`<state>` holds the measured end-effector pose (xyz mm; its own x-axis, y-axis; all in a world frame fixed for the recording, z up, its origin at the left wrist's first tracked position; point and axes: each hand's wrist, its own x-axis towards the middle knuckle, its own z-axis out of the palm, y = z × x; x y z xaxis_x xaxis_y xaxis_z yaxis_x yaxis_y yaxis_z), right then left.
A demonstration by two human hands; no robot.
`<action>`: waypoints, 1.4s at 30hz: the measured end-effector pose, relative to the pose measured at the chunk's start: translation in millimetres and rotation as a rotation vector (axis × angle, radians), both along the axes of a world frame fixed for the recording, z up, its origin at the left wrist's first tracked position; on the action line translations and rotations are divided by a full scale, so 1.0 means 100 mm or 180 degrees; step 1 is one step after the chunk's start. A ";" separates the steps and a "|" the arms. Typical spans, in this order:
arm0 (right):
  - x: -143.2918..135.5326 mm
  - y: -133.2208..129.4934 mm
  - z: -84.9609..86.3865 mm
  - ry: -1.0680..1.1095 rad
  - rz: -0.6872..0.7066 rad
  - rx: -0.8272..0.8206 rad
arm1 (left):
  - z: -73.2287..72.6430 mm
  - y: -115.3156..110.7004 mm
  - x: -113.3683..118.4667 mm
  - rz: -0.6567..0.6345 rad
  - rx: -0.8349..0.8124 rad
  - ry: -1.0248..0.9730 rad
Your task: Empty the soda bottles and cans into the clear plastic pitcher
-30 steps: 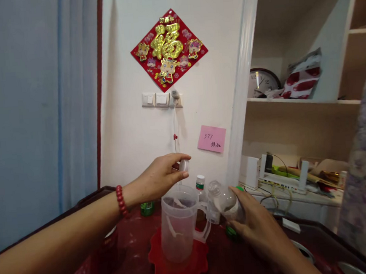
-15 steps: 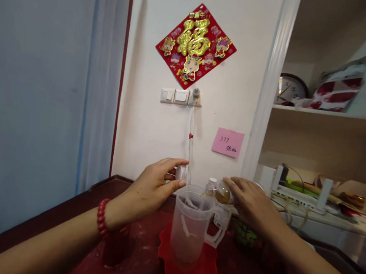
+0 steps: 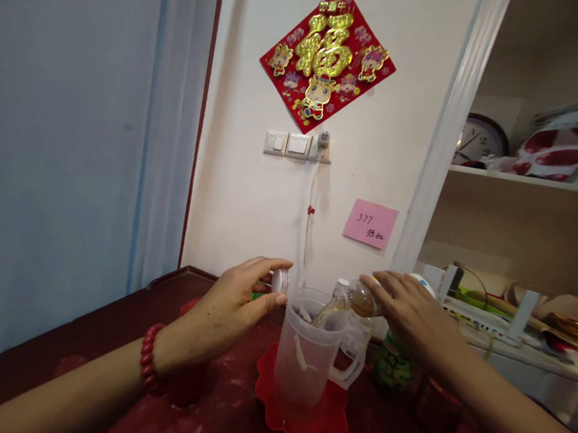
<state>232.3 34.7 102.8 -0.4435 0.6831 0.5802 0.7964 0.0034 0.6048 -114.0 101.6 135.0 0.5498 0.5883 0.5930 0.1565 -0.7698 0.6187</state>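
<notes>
My right hand grips a clear plastic bottle tipped on its side, and a thin brown stream runs from its mouth into a translucent plastic jug. The jug stands on a red scalloped mat and has a tea bag hanging inside. My left hand, with a red bead bracelet on the wrist, pinches the white bottle cap just left of the jug's rim.
The dark red table has a plastic cover. A green-labelled bottle stands behind the jug under my right wrist. A white cable hangs from the wall socket. To the right, shelves hold a clock, a router and clutter.
My right hand lifted the bottle from beside the jug and tipped it over the rim, and liquid now pours in. The view shifted left. My left hand keeps the cap.
</notes>
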 end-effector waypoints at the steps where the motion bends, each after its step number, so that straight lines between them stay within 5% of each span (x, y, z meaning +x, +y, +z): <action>1: -0.01 0.00 0.02 -0.0064 -0.0006 0.0023 | -0.02 -0.01 -0.01 0.0001 -0.0046 -0.0007; 20: -0.26 0.01 0.35 -0.0828 0.0144 0.0090 | -0.24 -0.04 -0.11 -0.0140 -0.0306 0.0030; 42: -0.52 0.07 0.22 -0.1228 0.0301 0.0016 | -0.35 -0.08 -0.06 -0.0128 -0.0490 0.0106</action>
<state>180.1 41.7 124.6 -0.6904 0.6265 0.3618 0.5070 0.0622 0.8597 -119.6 93.8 100.1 0.5925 0.6480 0.4786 0.1498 -0.6724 0.7249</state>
